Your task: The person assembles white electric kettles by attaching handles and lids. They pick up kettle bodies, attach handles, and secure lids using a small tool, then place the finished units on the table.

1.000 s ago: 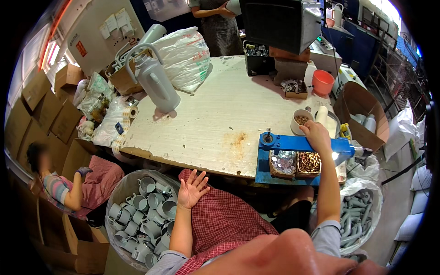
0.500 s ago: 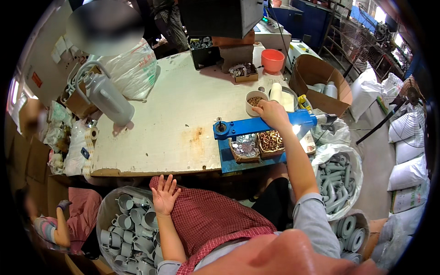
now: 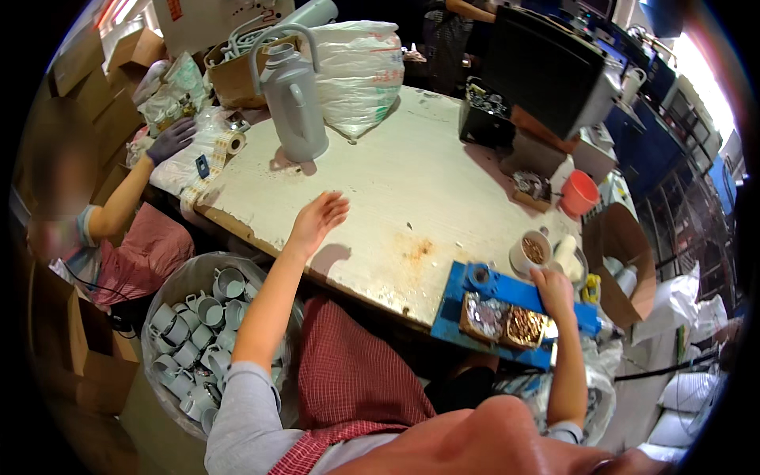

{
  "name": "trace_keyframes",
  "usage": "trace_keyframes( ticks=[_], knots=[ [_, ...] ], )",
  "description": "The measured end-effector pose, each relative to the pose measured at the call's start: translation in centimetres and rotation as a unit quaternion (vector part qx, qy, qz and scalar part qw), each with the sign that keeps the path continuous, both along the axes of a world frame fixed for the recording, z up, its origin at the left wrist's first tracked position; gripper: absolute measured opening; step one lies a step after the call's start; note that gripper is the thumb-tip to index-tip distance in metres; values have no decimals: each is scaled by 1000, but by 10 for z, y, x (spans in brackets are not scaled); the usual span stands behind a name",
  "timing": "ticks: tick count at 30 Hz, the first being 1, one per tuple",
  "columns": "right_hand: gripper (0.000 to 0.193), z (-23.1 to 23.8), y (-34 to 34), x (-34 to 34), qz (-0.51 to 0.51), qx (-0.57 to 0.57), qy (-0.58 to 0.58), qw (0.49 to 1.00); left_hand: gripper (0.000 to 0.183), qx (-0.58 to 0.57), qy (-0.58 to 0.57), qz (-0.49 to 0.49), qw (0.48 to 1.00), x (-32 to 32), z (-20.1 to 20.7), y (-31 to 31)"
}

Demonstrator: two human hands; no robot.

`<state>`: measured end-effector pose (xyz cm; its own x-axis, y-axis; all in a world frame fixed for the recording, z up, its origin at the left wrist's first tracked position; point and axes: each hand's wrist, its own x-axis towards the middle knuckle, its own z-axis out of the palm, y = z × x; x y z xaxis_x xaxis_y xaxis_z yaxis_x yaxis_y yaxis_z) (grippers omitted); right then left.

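Note:
My left hand (image 3: 319, 220) hangs over the table's near part, palm facing right, fingers stretched and holding nothing. A tall grey jug-shaped housing (image 3: 294, 111) with a handle stands upright beyond it. My right hand (image 3: 556, 290) is curled at the blue arm (image 3: 509, 284) of a bench press, fingertips beside a white cup (image 3: 521, 255) of small brown metal pieces. Whatever those fingers hold, if anything, is hidden. Under the arm lie a box of silvery washers (image 3: 484, 317) and a box of copper-coloured rivets (image 3: 526, 326).
A bin of grey cup-shaped parts (image 3: 196, 336) stands left of my lap. At far left, a co-worker's gloved hand (image 3: 172, 141) reaches over the table edge. A white bag (image 3: 356, 75), a red bowl (image 3: 579, 193) and a cardboard box (image 3: 625, 265) surround the worktop (image 3: 372, 186).
My left hand has risen from my lap to above the table. The view has turned left, and the right hand stays by the press arm. The co-worker's gloved hand has moved up to the table.

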<state>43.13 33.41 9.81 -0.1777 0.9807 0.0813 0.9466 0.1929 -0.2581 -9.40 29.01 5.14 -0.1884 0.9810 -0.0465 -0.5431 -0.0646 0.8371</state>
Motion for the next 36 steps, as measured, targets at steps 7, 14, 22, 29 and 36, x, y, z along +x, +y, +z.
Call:
trace_keyframes(
  ticks=[7, 14, 22, 29, 36],
  knots=[
    [37, 7, -8, -3, -29, -112, 30, 993, 28, 48, 180, 148, 971, -75, 133, 267],
    [22, 14, 16, -8, -137, -217, 171, 951, 50, 28, 720, 357, 594, -132, 199, 441],
    [25, 166, 285, -303, 59, -244, 470, 846, 67, -208, 527, 515, 643, -229, 261, 502],
    [59, 213, 535, -554, -24, -229, 599, 767, 72, -299, 375, 73, 875, -342, 241, 506],
    [50, 136, 632, -619, -114, -163, 687, 699, 40, -41, -222, 158, 961, -301, 175, 495]
  ],
)
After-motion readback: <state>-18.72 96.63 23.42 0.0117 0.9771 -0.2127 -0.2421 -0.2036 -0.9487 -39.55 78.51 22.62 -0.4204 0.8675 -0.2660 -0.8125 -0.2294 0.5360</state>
